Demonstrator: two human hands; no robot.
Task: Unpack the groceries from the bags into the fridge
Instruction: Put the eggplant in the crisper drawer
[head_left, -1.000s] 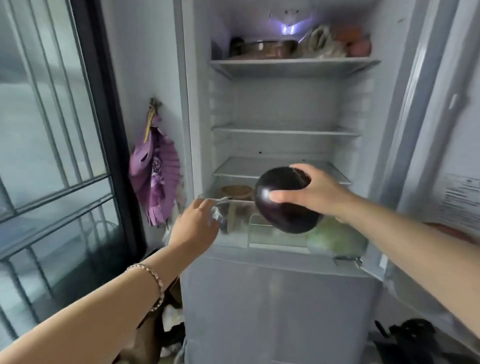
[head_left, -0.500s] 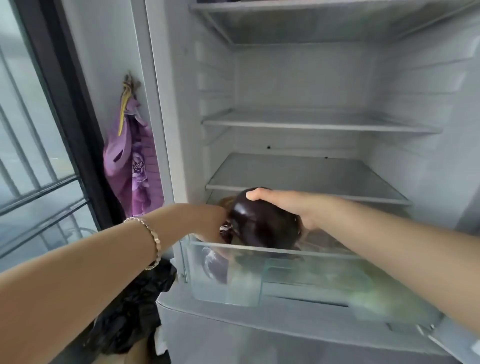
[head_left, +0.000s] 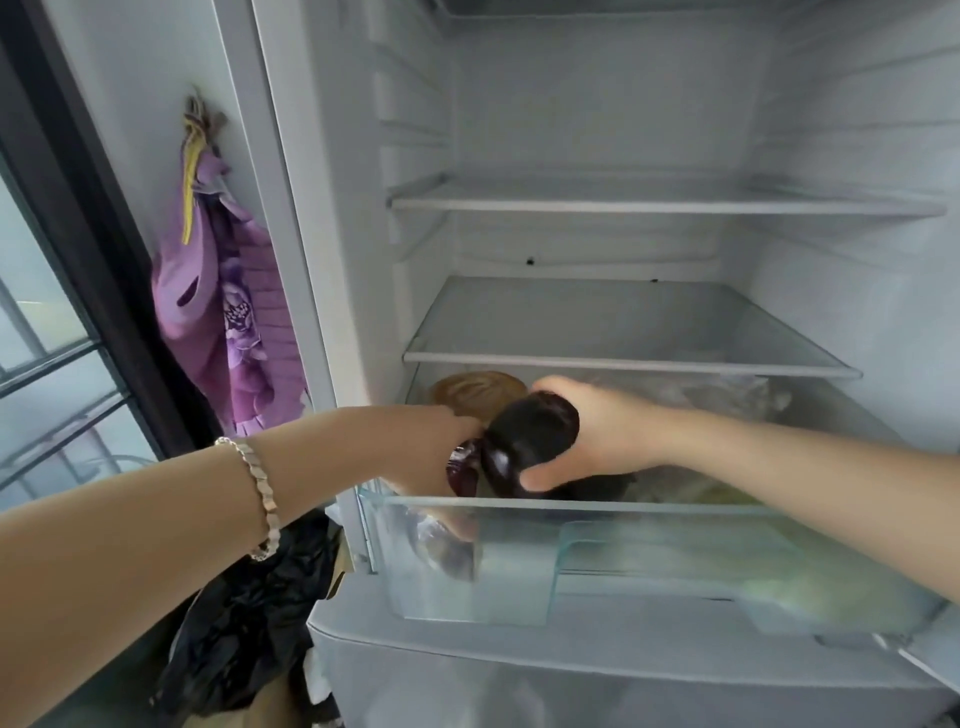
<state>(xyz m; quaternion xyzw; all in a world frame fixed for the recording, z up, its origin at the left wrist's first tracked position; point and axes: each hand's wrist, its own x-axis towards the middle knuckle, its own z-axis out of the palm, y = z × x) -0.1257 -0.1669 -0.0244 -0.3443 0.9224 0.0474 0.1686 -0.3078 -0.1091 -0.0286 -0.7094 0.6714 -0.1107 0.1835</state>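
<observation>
Eggplant (head_left: 530, 441), dark purple and glossy, is hanging just above the open clear drawer (head_left: 649, 566) at the bottom of the fridge (head_left: 332, 260) compartment, below the lowest glass shelf (head_left: 623, 358). Its long axis is running from about 1 o'clock to 7 o'clock, with the lower end pointing down toward the drawer's left part; which end is carrying the stem cannot be told.

The right hand (head_left: 608, 441) is gripping the eggplant from its 3 o'clock side, with fingers (head_left: 558, 387) curling over the upper end and the thumb (head_left: 537, 480) pressing beneath near 6 o'clock.

The left hand (head_left: 431, 447), wearing a bracelet (head_left: 260, 493) at the wrist, is reaching in at the eggplant's 9 o'clock side; its fingers are hiding behind the eggplant and the drawer rim, so whether they are spread or curled cannot be told. A small shiny purple item (head_left: 464, 467) is showing at its fingertips, touching the eggplant.

A brown round item (head_left: 478, 389) is sitting in the drawer at 11 o'clock from the eggplant. A purple cloth (head_left: 228, 332) is hanging on the wall at 9 o'clock of the fridge, and a black bag (head_left: 249, 613) is lying below it.
</observation>
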